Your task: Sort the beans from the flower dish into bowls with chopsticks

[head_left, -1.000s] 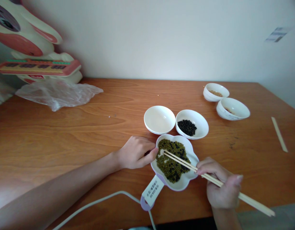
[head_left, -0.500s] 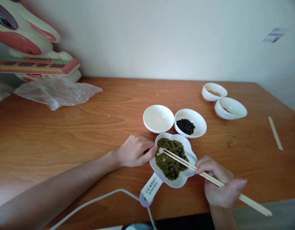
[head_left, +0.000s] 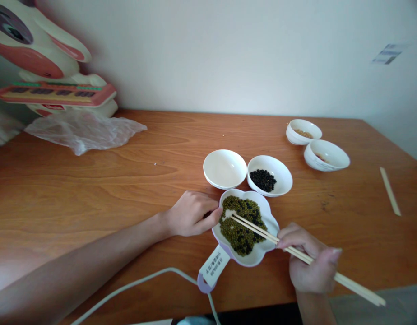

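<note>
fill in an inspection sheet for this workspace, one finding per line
Surface: brown wood-grain table, a few specks on it.
Job's things: flower-shaped dish holding mixed green and black beans; behind it, black-bean bowl and shallow white bowl.
Clutter: clear plastic bag, pale strip, two far-right bowls.
Left hand: at the dish's left rim.
Right hand: holding chopsticks, tips over the dish.
Cables: white cable, seems to pass under the dish's labelled handle.
Surroundings: cartoon-animal keyboard toy, pale wall.

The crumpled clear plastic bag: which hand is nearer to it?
Left. The left hand is right of the bag, lower in the view; the right hand is much farther right and even lower.
</note>
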A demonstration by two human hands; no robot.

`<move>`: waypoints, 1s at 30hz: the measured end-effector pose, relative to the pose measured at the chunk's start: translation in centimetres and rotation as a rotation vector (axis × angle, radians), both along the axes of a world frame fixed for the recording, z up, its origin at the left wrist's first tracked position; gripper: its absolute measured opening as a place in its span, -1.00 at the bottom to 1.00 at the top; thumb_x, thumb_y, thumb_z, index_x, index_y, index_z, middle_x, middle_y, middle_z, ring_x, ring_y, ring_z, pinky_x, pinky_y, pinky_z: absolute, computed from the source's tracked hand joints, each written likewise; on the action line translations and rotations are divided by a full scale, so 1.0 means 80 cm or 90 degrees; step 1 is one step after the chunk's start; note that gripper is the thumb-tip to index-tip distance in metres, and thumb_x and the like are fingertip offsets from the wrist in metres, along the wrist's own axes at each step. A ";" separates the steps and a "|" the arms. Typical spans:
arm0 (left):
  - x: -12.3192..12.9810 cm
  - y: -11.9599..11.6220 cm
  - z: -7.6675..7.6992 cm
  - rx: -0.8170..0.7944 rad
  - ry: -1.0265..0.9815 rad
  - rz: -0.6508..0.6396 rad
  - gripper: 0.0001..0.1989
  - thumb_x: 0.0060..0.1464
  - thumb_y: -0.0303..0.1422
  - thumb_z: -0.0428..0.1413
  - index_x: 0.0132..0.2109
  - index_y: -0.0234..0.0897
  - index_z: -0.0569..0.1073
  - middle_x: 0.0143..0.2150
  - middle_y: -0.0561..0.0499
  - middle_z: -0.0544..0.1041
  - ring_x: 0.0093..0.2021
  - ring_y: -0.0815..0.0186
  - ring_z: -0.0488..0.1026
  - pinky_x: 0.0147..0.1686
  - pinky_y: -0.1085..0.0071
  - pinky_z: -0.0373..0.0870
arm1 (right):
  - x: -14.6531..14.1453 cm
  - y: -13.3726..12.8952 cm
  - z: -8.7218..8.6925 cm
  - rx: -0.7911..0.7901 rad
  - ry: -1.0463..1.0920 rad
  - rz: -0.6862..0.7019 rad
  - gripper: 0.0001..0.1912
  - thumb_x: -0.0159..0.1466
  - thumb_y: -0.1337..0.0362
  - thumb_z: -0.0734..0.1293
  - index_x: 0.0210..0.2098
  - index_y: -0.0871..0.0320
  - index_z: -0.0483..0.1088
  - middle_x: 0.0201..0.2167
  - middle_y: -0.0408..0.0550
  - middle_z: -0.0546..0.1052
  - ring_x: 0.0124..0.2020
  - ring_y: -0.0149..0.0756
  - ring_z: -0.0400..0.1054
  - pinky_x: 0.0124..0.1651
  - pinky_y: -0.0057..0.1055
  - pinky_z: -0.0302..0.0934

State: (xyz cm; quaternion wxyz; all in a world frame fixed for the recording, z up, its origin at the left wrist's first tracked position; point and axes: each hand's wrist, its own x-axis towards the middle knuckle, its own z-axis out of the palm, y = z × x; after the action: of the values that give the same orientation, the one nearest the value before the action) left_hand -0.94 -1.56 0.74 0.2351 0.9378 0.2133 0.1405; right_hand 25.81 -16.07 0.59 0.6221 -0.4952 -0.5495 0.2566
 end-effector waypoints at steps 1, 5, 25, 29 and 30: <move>0.000 0.000 0.000 0.002 0.000 0.000 -0.61 0.47 -0.27 -0.13 -0.38 -0.23 0.30 -0.44 0.04 0.47 -0.44 0.35 0.39 -0.37 0.36 0.19 | 0.001 -0.001 -0.001 0.000 -0.002 -0.006 -0.18 0.48 -0.22 -0.05 -0.50 0.08 0.59 -0.55 -0.02 0.53 -0.48 -0.23 0.43 -0.41 -0.29 0.24; 0.001 0.001 -0.001 0.009 -0.001 0.001 -0.62 0.46 -0.27 -0.12 -0.38 -0.23 0.30 -0.43 0.04 0.48 -0.44 0.35 0.40 -0.36 0.36 0.19 | 0.008 -0.009 -0.009 -0.004 0.013 -0.009 -0.14 0.42 -0.32 -0.10 -0.45 0.05 0.59 -0.53 0.00 0.50 -0.43 -0.18 0.43 -0.38 -0.26 0.22; 0.001 0.000 0.001 -0.001 -0.012 -0.004 -0.63 0.45 -0.29 -0.12 -0.38 -0.23 0.31 -0.44 0.03 0.48 -0.44 0.35 0.40 -0.36 0.39 0.23 | 0.013 -0.008 -0.008 -0.017 -0.008 -0.035 -0.09 0.40 -0.36 -0.12 -0.48 0.09 0.57 -0.53 0.01 0.49 -0.45 -0.17 0.43 -0.44 -0.28 0.20; 0.001 0.000 0.001 -0.004 -0.003 -0.007 -0.62 0.46 -0.29 -0.13 -0.38 -0.23 0.30 -0.44 0.03 0.48 -0.43 0.35 0.40 -0.35 0.38 0.23 | 0.012 -0.006 -0.008 -0.022 -0.009 -0.019 -0.08 0.39 -0.37 -0.12 -0.49 0.10 0.57 -0.54 0.01 0.51 -0.47 -0.18 0.44 -0.43 -0.27 0.23; 0.001 0.000 0.001 -0.005 -0.001 -0.008 -0.62 0.46 -0.29 -0.13 -0.38 -0.23 0.29 -0.43 0.03 0.48 -0.43 0.35 0.40 -0.34 0.38 0.23 | 0.011 -0.005 -0.007 -0.019 -0.007 -0.020 -0.08 0.39 -0.37 -0.12 -0.50 0.09 0.57 -0.54 0.01 0.52 -0.47 -0.18 0.44 -0.43 -0.27 0.24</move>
State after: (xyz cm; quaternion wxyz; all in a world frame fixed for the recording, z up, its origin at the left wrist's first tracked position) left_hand -0.84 -1.57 0.82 0.2396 0.9382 0.2076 0.1387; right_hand 26.72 -16.51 0.02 0.6153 -0.5144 -0.5414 0.2525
